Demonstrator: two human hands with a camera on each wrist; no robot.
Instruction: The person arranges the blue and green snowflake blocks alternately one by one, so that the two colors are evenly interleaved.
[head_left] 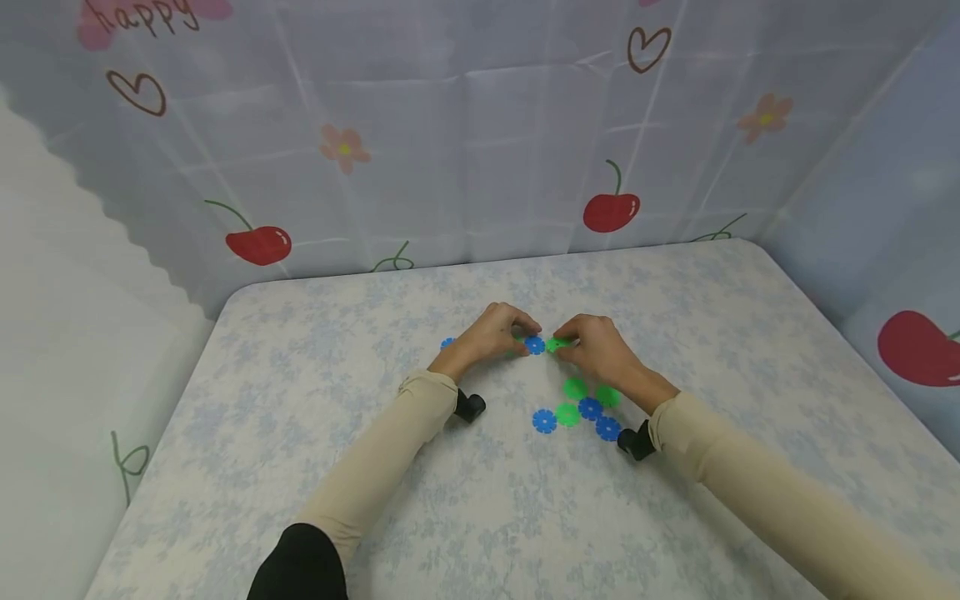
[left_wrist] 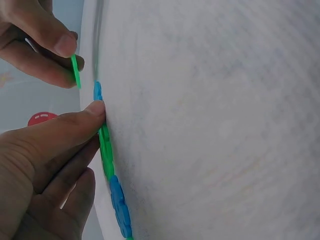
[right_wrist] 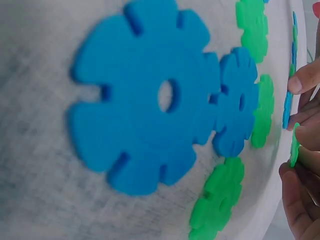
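Head view has our right hand pinching a green disc just right of the blue-ended row our left hand pinches.

Notched green disc near blue disc

- Toward the far edge of the tabletop, your left hand hides part of the disc row.
- Tabletop's near edge: cut off.
- Right wrist view crops your right hand.
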